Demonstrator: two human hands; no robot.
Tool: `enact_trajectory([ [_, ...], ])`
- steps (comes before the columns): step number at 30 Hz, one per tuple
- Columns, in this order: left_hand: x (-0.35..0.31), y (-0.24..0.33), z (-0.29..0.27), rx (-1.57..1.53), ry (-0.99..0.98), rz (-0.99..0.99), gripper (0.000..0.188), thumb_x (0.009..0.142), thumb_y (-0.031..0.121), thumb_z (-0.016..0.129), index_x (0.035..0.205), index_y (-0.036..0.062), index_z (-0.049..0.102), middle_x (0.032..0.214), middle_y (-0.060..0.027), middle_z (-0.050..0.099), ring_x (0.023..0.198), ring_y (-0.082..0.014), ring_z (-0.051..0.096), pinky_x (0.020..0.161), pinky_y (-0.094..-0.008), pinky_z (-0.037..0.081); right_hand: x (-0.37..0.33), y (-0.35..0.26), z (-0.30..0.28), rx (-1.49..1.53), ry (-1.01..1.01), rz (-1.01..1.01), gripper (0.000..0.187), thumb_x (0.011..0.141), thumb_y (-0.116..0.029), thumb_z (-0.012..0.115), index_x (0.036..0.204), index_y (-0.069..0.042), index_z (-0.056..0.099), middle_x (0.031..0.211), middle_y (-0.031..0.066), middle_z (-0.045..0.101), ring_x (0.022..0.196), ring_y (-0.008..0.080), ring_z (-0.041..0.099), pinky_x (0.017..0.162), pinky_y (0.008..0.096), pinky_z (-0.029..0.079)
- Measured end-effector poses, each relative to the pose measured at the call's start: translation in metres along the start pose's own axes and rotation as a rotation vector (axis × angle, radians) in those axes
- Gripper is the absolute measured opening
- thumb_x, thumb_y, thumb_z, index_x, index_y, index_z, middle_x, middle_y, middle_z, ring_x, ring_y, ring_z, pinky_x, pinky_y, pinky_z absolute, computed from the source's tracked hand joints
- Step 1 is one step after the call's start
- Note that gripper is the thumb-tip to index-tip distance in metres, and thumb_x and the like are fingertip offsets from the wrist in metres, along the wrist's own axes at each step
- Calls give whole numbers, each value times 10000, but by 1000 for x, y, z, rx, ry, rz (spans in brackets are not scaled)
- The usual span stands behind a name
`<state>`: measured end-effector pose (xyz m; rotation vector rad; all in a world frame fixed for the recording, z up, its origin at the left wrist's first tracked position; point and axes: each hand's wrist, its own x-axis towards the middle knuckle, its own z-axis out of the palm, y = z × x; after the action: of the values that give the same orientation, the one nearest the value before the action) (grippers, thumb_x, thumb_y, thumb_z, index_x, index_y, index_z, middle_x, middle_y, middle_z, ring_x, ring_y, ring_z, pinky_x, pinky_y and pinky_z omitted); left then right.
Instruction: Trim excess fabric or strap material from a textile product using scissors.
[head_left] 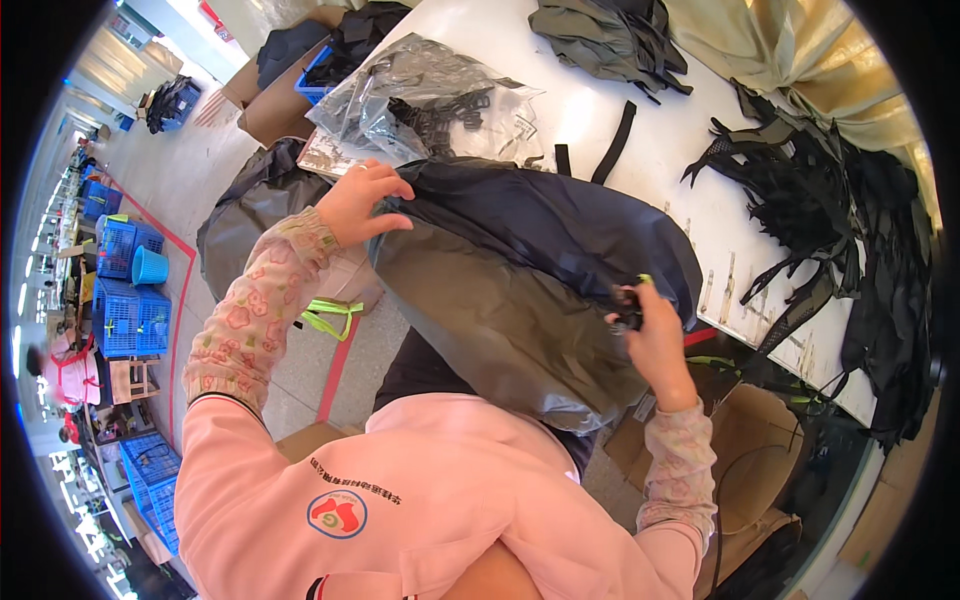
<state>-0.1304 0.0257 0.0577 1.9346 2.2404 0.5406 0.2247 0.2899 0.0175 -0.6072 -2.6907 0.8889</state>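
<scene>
A large bag-like piece of dark navy and olive-grey fabric (500, 310) lies across my lap and the table's near edge. At its upper left end is my left hand (365, 203), with thumb and fingers apart and touching the fabric's edge. My right hand (655, 340) is closed over the right end of the fabric. In its fingers is a small black piece (627, 308) with a yellow-green bit at the top; its kind is too small to make out. Another olive-grey fabric piece (235, 235) hangs left of my left hand.
On the white table (690, 150) lie a clear plastic bag of black parts (440, 110), black straps (614, 145) and folded dark fabric (610, 45). Black mesh pieces (790, 190) hang over its right side. An open cardboard box (750, 440) stands below right; blue crates (130, 315) stand far left.
</scene>
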Motion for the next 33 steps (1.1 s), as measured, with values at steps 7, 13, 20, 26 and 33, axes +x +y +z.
enact_trajectory([
  [7, -21, -28, 34, 72, -71, -79, 202, 684, 153, 765, 827, 103, 630, 883, -66, 588, 904, -305, 535, 789, -397, 434, 6, 8, 51, -364, 38, -223, 278, 661, 21, 623, 916, -52, 539, 819, 92, 607, 814, 293, 583, 707, 389, 391],
  [13, -29, -13, 11, -139, 74, -43, 215, 734, 130, 740, 829, 67, 557, 903, -72, 612, 942, -294, 564, 821, -398, 450, -6, 26, 39, -289, 25, -159, 275, 648, 35, 606, 902, -49, 540, 789, 79, 617, 770, 295, 591, 696, 399, 397],
  [20, -37, -15, -1, -54, -81, -115, 460, 682, 293, 802, 1039, 87, 598, 887, -60, 623, 904, -287, 582, 785, -396, 460, -6, 5, 27, 94, 25, 182, 308, 718, -4, 669, 998, -24, 542, 851, 116, 661, 837, 312, 628, 740, 387, 473],
  [26, -43, -48, 26, 3, -176, -142, 297, 662, 172, 789, 892, 110, 611, 851, -35, 602, 868, -263, 545, 773, -392, 431, 10, -26, 52, 269, -31, 27, 277, 770, -1, 724, 939, -9, 505, 825, 71, 637, 745, 149, 599, 700, 277, 481],
  [33, -32, 28, -18, -587, -120, -113, 181, 772, 36, 710, 830, 42, 539, 865, -70, 625, 838, -183, 594, 762, -302, 467, 23, -59, 53, 459, -75, -63, 329, 734, 55, 693, 1008, 5, 519, 884, 125, 611, 811, 271, 638, 730, 325, 502],
])
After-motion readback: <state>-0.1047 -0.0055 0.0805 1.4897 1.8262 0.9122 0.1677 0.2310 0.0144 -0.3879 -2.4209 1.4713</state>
